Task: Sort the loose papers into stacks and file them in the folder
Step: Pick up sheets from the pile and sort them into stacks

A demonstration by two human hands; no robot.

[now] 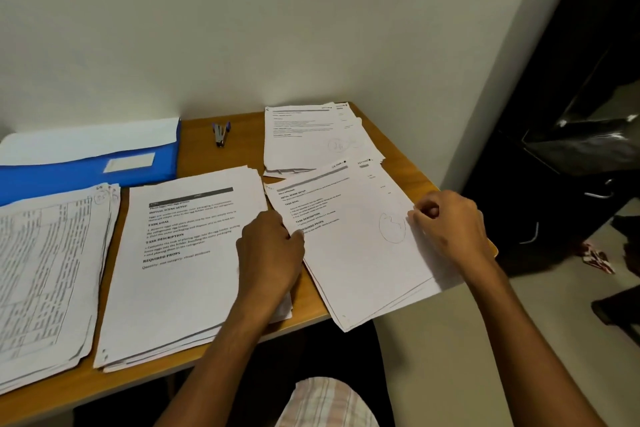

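Wood of the counter (239,135) fills my view from the left edge to its right corner against the pale wall (242,21); its near-left part is cut off by the frame.

Four lots of paper lie on it. At far left I see a table-printed stack (48,270), its left side out of frame and its print too small for me to read. Just beside it sits the middle stack (173,270) with bold headings. Nearest the right corner is the right stack (360,253), angled, its near end overhanging the counter edge, a pen circle drawn on the top sheet. Behind that lies the far stack (304,135), loosely fanned, its lower edge tucked under the right stack's top.

A blue folder (86,170) lies at the back left, white sheets showing along its upper edge, its left end cropped.

My left hand (270,253) rests over the gap between the middle and right stacks, fingers curled at the right stack's left edge; I cannot tell whether this grip holds a sheet or only presses. My right hand (450,225) sits at that stack's right edge, the grip nearly closed, fingertips pinching the top sheet's edge.

Between folder and far stack stands a small stapler (221,134), detail hard to make out.
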